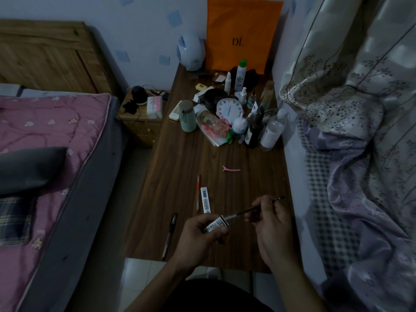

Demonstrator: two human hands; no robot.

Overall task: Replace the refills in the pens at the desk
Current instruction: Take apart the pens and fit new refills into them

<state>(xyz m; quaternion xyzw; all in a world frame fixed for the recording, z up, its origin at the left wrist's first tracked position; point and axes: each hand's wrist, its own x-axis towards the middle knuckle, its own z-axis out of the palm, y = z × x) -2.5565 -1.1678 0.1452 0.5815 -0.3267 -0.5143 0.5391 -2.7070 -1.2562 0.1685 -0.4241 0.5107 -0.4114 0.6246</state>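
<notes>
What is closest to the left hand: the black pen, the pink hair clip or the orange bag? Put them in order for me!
Starting from the left hand, in the head view:
1. black pen: just to the hand's left, near the front edge of the desk.
2. pink hair clip: farther up, around the middle of the desk.
3. orange bag: standing at the desk's far end.

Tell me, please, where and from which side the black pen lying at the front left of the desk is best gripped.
Probably at mid-barrel of the black pen, coming from above, thumb and finger pinching across it. It lies flat on the desk, long and thin, with bare wood on both sides. Its near end lies at the front edge, so avoid pushing it.
</notes>
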